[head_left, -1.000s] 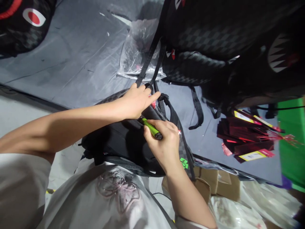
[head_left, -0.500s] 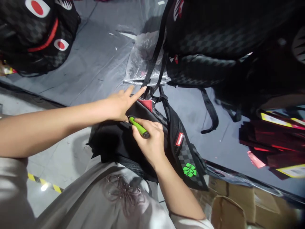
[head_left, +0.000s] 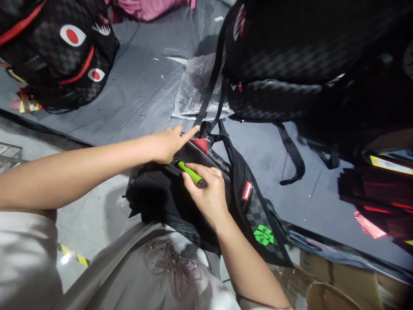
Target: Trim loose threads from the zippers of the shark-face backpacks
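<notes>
A black backpack [head_left: 155, 193] lies at the table's near edge, against my clothing. My left hand [head_left: 167, 144] rests across its upper part, fingers stretched and spread, with the thumb side down by a seam or zip. My right hand [head_left: 208, 187] is closed around a small tool with a bright green handle [head_left: 192, 174] and a black end cap. The tool's thin tip meets the backpack close to my left hand; its exact kind is hidden. A red triangular patch [head_left: 201, 145] shows just right of my left fingers. The checkered strap [head_left: 258, 206] with green marks hangs to the right.
Another black checkered backpack [head_left: 274, 56] stands behind, with a clear plastic bag [head_left: 196, 86] beside it. More eye-printed backpacks [head_left: 77, 56] sit at the left, a pink bag [head_left: 148, 6] further back. Dark red packets [head_left: 374, 193] lie right. Cardboard boxes [head_left: 342, 275] are below the table.
The view has shifted slightly, so the scene sits lower and further right, and the pink bag now shows. Both hands keep nearly the same hold on the backpack and tool.
</notes>
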`<act>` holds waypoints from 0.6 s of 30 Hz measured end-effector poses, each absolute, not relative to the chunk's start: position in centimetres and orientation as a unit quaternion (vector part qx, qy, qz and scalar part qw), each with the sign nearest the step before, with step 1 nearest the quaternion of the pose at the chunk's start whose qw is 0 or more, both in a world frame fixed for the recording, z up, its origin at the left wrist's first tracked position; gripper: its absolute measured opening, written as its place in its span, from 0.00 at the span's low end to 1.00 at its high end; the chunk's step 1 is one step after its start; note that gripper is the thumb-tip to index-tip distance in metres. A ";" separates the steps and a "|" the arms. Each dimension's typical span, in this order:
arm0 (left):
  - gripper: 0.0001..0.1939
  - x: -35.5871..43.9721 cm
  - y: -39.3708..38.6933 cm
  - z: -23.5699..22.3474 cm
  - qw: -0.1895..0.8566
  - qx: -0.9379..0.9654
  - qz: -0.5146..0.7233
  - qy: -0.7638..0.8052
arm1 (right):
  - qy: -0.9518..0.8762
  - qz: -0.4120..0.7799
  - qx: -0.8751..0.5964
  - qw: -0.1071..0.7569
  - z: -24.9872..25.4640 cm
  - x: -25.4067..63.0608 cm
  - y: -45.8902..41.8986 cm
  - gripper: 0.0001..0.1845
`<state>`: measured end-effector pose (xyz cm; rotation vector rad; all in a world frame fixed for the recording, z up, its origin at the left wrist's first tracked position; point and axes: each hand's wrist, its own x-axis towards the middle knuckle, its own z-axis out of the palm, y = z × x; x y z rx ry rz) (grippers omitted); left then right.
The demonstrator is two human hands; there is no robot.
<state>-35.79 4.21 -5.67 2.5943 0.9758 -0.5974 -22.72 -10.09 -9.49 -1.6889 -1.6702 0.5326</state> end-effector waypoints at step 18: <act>0.52 -36.2 4.3 -6.7 0.155 0.917 -0.154 0.334 | -0.656 0.175 -0.664 0.314 -9.1 -24.0 -9.7 0.08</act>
